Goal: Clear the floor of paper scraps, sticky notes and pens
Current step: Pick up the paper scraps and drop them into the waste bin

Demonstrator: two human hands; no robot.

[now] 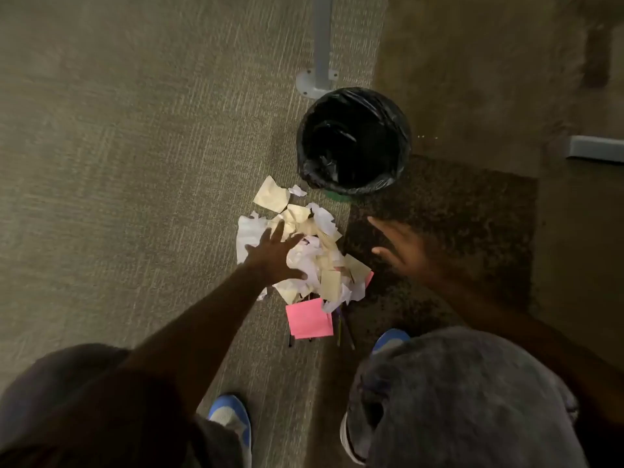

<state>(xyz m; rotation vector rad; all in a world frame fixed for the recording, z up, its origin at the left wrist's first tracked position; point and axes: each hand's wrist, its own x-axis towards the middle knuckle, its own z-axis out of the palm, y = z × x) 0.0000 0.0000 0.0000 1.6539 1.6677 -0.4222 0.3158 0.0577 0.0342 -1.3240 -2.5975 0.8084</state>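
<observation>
The person crouches over a heap of paper scraps [304, 251] on the carpet [135, 163], just near of a bin [354, 140] lined with a black bag. The left hand [273, 256] lies with spread, straight fingers on the heap's left side. The right hand [401, 249] hovers to the right, fingers loose, grasping nothing. A pink sticky note [309, 318] lies at the near edge, pens [344, 327] poking out beside it.
</observation>
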